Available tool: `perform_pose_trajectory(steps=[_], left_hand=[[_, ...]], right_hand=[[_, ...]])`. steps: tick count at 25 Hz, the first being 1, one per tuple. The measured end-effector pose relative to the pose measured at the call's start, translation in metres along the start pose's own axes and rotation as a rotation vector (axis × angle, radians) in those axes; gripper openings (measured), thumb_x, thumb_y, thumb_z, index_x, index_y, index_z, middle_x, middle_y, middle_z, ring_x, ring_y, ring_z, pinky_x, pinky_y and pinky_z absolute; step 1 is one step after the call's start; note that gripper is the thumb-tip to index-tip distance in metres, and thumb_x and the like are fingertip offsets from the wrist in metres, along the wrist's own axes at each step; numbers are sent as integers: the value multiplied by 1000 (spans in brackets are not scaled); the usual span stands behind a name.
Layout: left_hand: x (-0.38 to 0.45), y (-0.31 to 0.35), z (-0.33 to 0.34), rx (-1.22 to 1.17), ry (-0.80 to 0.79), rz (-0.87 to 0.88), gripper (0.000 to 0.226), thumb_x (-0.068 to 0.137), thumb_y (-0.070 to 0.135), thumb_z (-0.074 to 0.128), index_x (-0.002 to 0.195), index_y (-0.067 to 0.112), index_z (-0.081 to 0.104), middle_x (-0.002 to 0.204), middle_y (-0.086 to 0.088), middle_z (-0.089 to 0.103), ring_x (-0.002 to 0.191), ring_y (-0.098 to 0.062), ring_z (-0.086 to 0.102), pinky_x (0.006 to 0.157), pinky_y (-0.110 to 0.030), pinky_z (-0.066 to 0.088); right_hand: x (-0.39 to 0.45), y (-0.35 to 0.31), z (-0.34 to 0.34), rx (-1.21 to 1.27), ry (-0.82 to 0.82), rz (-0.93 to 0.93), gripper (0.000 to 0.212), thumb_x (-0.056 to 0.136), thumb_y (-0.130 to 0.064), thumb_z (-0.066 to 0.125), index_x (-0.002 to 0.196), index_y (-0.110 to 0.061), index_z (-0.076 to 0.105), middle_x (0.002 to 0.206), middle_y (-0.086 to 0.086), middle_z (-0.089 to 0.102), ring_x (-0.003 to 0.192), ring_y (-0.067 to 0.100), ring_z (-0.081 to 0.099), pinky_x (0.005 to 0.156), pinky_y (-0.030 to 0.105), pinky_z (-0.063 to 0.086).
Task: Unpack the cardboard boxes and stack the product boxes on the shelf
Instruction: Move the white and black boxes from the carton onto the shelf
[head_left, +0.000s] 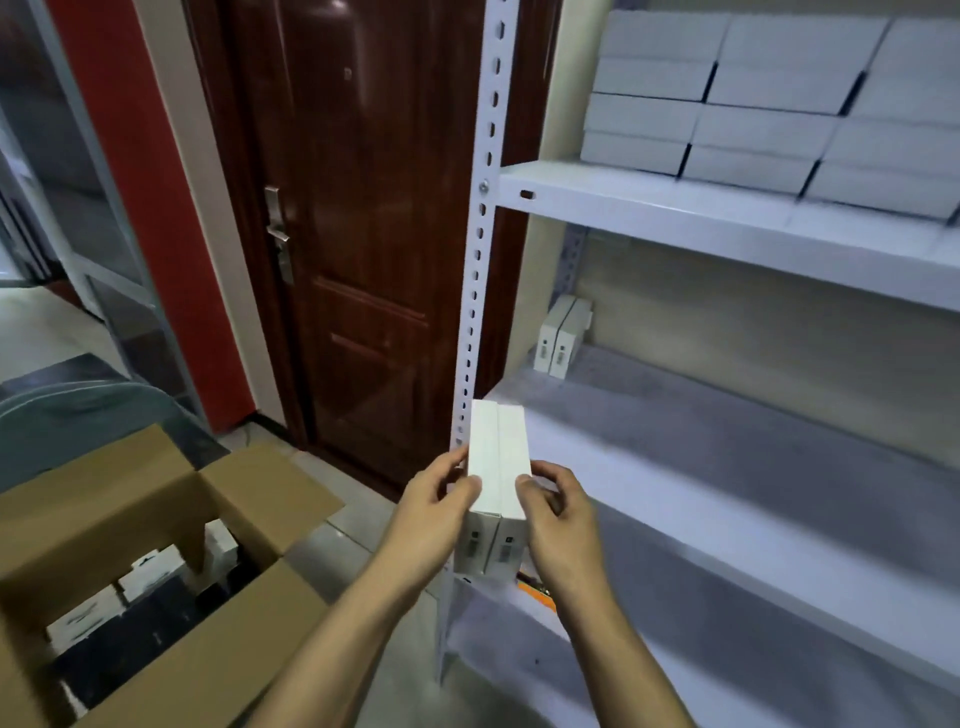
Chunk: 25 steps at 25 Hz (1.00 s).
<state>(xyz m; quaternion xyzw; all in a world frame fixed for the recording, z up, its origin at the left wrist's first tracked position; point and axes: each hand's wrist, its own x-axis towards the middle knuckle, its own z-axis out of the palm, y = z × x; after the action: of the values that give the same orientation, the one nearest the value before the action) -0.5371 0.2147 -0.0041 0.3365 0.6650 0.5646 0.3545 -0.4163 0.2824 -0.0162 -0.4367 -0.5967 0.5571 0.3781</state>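
Note:
Two white product boxes (498, 467) are pressed side by side and held upright between both hands, in front of the shelf's left post (475, 291). My left hand (434, 512) grips their left side and my right hand (558, 514) grips their right side. Two more white product boxes (561, 335) stand at the back left of the middle shelf (701, 441). The open cardboard box (171, 525) sits at lower left with several product boxes inside.
The upper shelf (727, 218) carries several stacked white boxes (753, 98). A dark brown door (363, 234) stands behind the post. A lower shelf level (519, 623) lies below my right forearm, with an orange item partly hidden by it.

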Motion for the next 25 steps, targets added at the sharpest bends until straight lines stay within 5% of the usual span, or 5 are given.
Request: perform_pose_trajectory(steps=[5, 9, 14, 25], left_hand=[[10, 5, 54, -10, -46, -13, 38, 100, 13, 51, 115, 46, 62, 99, 23, 74, 93, -2, 69, 96, -41, 56], [17, 3, 88, -18, -47, -22, 37, 99, 18, 53, 131, 35, 60, 101, 10, 74, 90, -9, 68, 98, -42, 54], [25, 6, 117, -34, 1, -50, 20, 99, 20, 55, 117, 28, 58, 112, 4, 66, 97, -9, 63, 80, -29, 52], [87, 2, 134, -22, -82, -67, 15, 99, 21, 54, 112, 25, 59, 103, -1, 67, 81, -11, 63, 71, -29, 50]], right_hand=[[14, 5, -56, -8, 34, 26, 16, 102, -21, 56, 116, -27, 61, 105, -5, 71, 87, 7, 68, 53, 10, 46], [25, 12, -88, -9, 56, 34, 15, 101, -24, 57, 114, -31, 63, 103, -6, 73, 88, 10, 70, 64, 22, 52], [39, 21, -108, -14, 83, 48, 20, 100, -26, 58, 119, -33, 63, 109, -6, 72, 96, 14, 69, 86, 41, 58], [88, 27, -112, -59, 128, 72, 25, 99, -25, 58, 123, -32, 62, 110, -9, 72, 95, 10, 70, 81, 36, 59]])
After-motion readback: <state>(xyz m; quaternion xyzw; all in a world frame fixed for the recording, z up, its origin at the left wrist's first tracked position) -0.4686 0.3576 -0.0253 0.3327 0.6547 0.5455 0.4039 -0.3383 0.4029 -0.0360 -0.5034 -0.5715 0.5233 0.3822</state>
